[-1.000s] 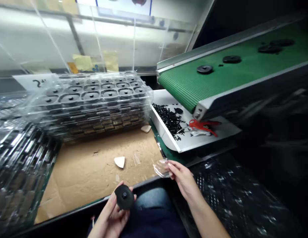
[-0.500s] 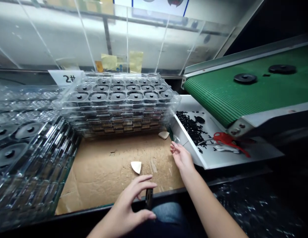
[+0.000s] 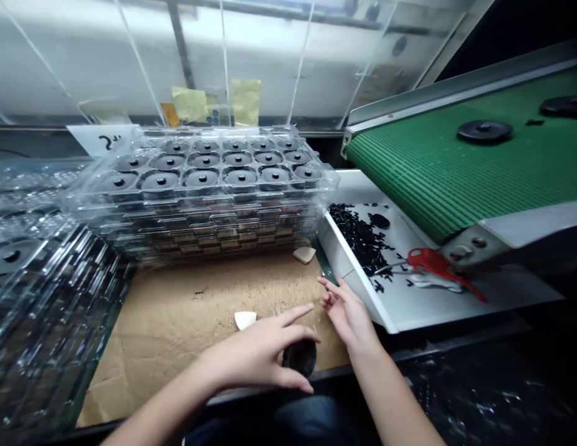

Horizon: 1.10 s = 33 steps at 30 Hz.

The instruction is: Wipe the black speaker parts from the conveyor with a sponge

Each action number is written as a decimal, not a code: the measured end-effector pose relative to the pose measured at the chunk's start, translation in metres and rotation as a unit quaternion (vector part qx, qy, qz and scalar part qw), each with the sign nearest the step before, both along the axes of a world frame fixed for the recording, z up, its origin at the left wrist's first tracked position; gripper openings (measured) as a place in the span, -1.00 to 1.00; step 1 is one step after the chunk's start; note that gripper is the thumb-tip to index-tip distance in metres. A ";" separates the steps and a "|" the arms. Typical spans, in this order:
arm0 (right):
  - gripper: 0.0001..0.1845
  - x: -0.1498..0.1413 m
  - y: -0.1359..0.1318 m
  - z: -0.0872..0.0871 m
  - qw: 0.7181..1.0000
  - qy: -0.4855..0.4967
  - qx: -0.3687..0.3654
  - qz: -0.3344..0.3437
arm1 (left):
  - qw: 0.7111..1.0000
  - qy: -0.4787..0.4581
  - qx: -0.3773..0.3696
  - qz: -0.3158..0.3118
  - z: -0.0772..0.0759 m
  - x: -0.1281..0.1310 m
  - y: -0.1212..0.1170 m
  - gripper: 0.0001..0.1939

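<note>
My left hand [image 3: 264,353] curves its thumb and fingers around a round black plastic disc [image 3: 302,357], gripping it by the edge at the front of the cardboard. To its right, my right hand [image 3: 347,313] is raised beside the white tray's near wall, fingertips drawn together. Something small and dark seems to sit between them, too small to name. A cream-coloured wedge-shaped pad [image 3: 245,319] lies just behind my left hand. Another such wedge [image 3: 304,254] rests farther back, near the stacked clear trays.
Clear plastic trays [image 3: 204,210] of black discs are stacked at the back; more trays [image 3: 41,310] stand left. The white tray [image 3: 362,272] holds small black parts [image 3: 357,238] and a red-handled tool [image 3: 427,261]. A green conveyor [image 3: 437,173] carries another black disc [image 3: 484,131].
My left hand has moved right and up with the disc, which now turns its face more toward me. My right hand's fingers have shifted slightly. The head view has moved; conveyor discs appear farther right.
</note>
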State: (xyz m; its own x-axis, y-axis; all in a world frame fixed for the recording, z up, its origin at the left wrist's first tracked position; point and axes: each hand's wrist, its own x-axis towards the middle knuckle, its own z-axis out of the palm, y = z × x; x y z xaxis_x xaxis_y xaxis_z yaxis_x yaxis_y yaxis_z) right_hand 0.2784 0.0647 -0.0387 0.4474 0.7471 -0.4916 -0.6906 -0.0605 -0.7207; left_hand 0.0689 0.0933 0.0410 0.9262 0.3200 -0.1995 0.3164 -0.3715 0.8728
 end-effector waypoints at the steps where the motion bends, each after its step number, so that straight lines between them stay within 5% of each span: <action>1: -0.75 0.000 0.001 0.001 1.000 0.013 0.002 -0.001 | 0.999 0.010 0.042 -0.023 0.003 0.006 0.009 -0.34; 5: -0.79 0.004 0.004 0.004 0.997 0.071 0.019 0.005 | 0.977 0.082 0.156 -0.122 0.010 0.036 0.044 -0.18; 13: -0.85 0.016 0.010 0.004 0.990 0.134 0.047 -0.007 | 0.948 0.176 0.167 -0.204 -0.008 0.114 0.095 0.03; 22: -0.92 0.014 0.007 -0.003 0.997 0.067 0.030 0.007 | 0.940 0.207 0.142 -0.232 -0.033 0.151 0.113 -0.05; 26: -0.69 0.006 -0.004 0.004 1.000 0.013 0.004 0.010 | 0.936 0.224 0.126 -0.241 -0.032 0.159 0.113 -0.16; 29: -0.55 -0.005 -0.030 0.024 0.997 -0.048 -0.033 0.053 | 0.931 0.242 0.113 -0.249 -0.029 0.163 0.114 -0.21; 31: -0.65 -0.008 -0.053 0.044 0.969 -0.227 -0.051 0.088 | 0.927 0.250 0.106 -0.260 -0.028 0.165 0.115 -0.28; 33: -0.77 -0.002 -0.073 0.061 0.858 -0.503 -0.068 0.079 | 0.923 0.253 0.102 -0.271 -0.027 0.168 0.115 -0.35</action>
